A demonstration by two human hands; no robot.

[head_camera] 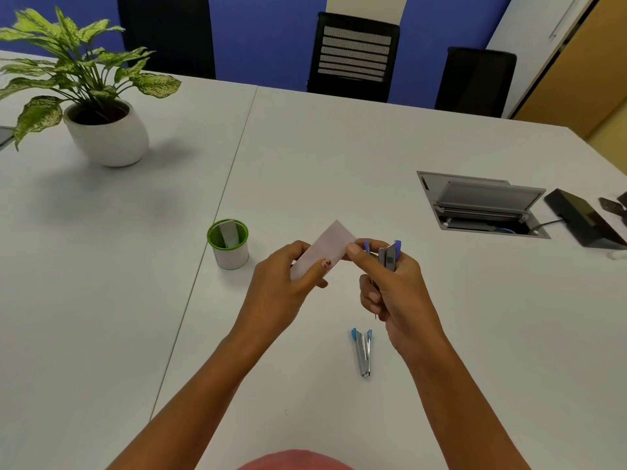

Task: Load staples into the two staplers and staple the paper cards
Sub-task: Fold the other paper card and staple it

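Note:
My left hand (288, 283) pinches a pale paper card (327, 247) above the white table, thumb on its near edge. My right hand (390, 290) grips a small purple-and-metal stapler (390, 254) upright, its jaws pointing up, and the right thumb touches the card's right corner. A second stapler (363, 351), blue-tipped and metal, lies on the table below my right hand. A green-rimmed white cup (228, 245) to the left holds a grey card or box standing upright.
A potted plant (101, 130) stands far left. An open cable hatch (481, 205) is set into the table (305, 147) at the right, with a black device (583, 217) beside it. Black chairs stand behind the far edge.

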